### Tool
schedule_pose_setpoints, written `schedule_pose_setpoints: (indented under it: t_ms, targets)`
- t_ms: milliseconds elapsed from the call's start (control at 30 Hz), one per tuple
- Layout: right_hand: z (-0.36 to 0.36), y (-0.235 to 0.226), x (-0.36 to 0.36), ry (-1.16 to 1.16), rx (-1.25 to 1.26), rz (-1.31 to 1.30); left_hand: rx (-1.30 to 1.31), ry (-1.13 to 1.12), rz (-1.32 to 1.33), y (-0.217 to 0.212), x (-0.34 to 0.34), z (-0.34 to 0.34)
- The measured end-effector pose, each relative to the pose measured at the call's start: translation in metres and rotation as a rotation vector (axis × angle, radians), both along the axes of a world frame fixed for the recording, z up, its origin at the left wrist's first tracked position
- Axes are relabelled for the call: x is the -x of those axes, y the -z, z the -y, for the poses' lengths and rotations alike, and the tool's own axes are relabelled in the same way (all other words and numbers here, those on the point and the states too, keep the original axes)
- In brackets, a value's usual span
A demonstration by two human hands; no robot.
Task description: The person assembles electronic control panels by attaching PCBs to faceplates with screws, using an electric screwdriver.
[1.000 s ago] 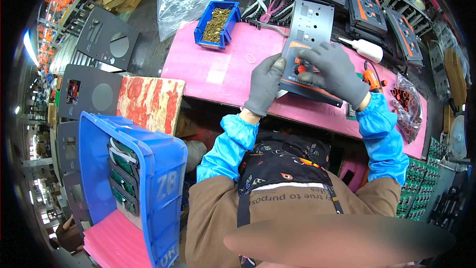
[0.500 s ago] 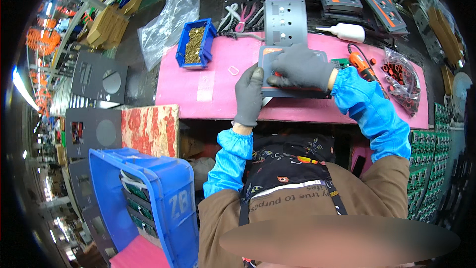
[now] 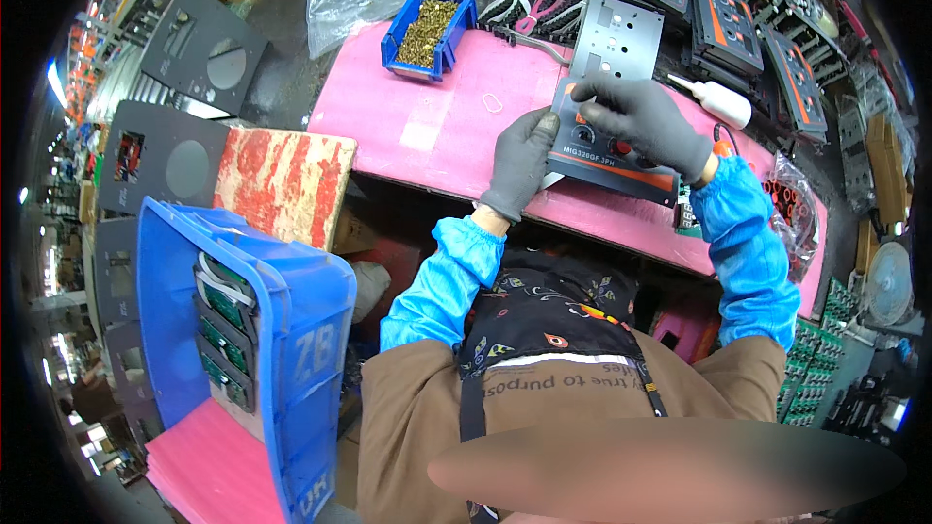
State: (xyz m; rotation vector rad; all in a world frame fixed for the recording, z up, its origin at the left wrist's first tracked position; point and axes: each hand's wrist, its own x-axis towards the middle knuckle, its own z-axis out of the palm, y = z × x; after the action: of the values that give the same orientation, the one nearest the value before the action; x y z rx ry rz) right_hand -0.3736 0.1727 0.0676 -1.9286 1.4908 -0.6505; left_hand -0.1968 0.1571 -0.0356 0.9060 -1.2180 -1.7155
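Note:
A dark grey control panel (image 3: 610, 172) with an orange stripe, knobs and printed markings lies tilted over the near edge of the pink mat. My gloved left hand (image 3: 524, 160) grips its left edge, thumb on top and fingers underneath. Above the panel's upper part hovers my gloved right hand (image 3: 649, 121), its fingers bent and apart; I see nothing between them. A red knob (image 3: 621, 147) shows just below that hand, which covers part of the panel face. Behind the panel stands a grey metal plate (image 3: 618, 37) with holes.
On the pink mat (image 3: 388, 116) sits a blue bin (image 3: 450, 50) of small brass parts. A white bottle (image 3: 718, 102) and a bag of red-black parts (image 3: 791, 209) lie right. Stacked panels (image 3: 726, 24) stand behind. A blue crate (image 3: 306, 369) holding circuit boards is at my left.
The view has shifted, so the bench looks turned. My right hand has lifted and drawn back from the panel's left side, uncovering knobs and markings. My left hand keeps its grip.

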Motion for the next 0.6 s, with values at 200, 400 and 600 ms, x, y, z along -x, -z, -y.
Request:
schedule_pose_setpoints:
  t_ms: [200, 400, 600]
  targets:
    - [-0.007, 0.005, 0.003, -0.120, -0.042, 0.001, 0.008, -0.024, 0.034, 0.003, -0.001, 0.003]
    - [-0.013, 0.003, -0.014, -0.076, 0.073, -0.142, -0.024, -0.022, -0.008, 0.002, -0.002, 0.002]
    - [-0.011, -0.003, -0.019, -0.094, -0.015, -0.258, 0.019, -0.033, 0.062, 0.002, -0.002, 0.001]
